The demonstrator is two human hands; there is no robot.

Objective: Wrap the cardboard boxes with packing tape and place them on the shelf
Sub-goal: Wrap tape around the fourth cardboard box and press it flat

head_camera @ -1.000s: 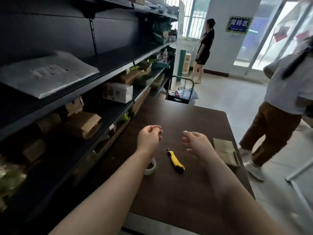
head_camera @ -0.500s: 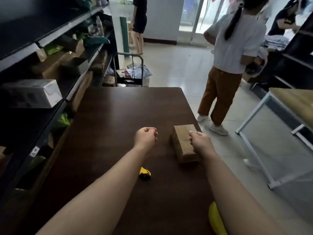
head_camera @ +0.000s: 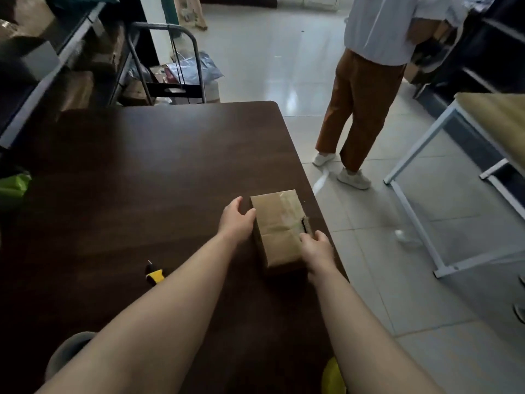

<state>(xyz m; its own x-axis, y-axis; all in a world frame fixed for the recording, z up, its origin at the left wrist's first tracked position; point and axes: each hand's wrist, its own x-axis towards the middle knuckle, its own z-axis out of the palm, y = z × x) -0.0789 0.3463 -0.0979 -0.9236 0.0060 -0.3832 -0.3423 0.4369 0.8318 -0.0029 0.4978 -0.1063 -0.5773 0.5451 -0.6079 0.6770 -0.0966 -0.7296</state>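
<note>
Brown cardboard box (head_camera: 277, 228), small and oblong, lies flat on the dark wooden table (head_camera: 142, 166), close to the table's right edge, a little right of the frame's centre. Its long axis runs away from me.

My hands are apart, one on each long side. My left hand (head_camera: 237, 220) cups the left face, fingers curled against the upper edge and thumb raised. My right hand (head_camera: 318, 247) grips the near right corner, fingers hooked over the edge just below a ragged tear (head_camera: 305, 224) in the right side.

I judge it light: it is small enough for the two hands to bracket easily. The card looks soft rather than stiff, with creases running across the top and a wrinkled surface, so a hard squeeze would probably dent it. A glossy patch at the far end may be tape already on, and would be slick under the fingers. The tear is the weak spot, and pulling there could open it further.

The best hold, I think, is flat palms on the long sides, low down, with my right hand kept clear of the rip.

A yellow utility knife (head_camera: 154, 275) lies on the table at lower left, well apart from the box. The metal shelf (head_camera: 42, 78) stands at upper left. I see no tape roll.
</note>
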